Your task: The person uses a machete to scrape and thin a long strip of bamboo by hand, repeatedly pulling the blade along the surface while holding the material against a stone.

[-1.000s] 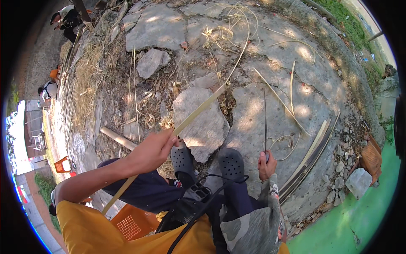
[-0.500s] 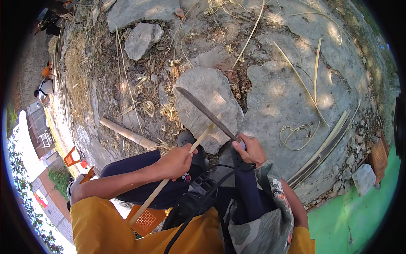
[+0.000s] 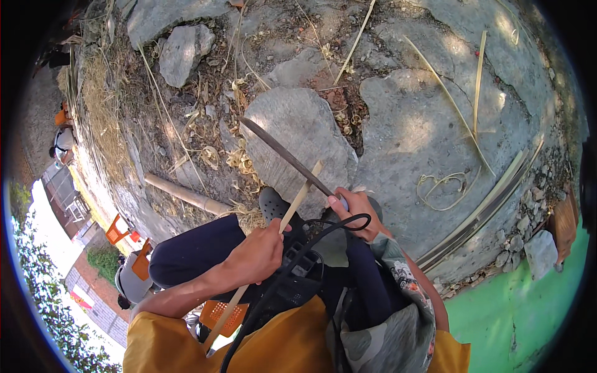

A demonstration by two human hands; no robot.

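My left hand (image 3: 256, 255) is closed around a long, pale strip that looks like split bamboo (image 3: 297, 204). The strip slants from near my waist up past my knees. In my right hand (image 3: 356, 213) is the handle of a long knife (image 3: 283, 151), its dark blade pointing up and to the left. Near the strip's upper end, the blade crosses it and appears to touch it. Both are held above a flat grey stone (image 3: 298, 127) in front of my feet. My fingers hide most of the knife handle.
A bamboo pole (image 3: 186, 194) lies left of my feet, beside curled shavings (image 3: 239, 158). Several long strips (image 3: 479, 208) lie bundled at the right, near loose rocks (image 3: 541, 253) and a green surface (image 3: 504, 311). A black cable (image 3: 273, 280) loops across my lap.
My left hand and the strip have shifted slightly down; my right hand and the knife have moved a little left. The whole view has also shifted slightly.
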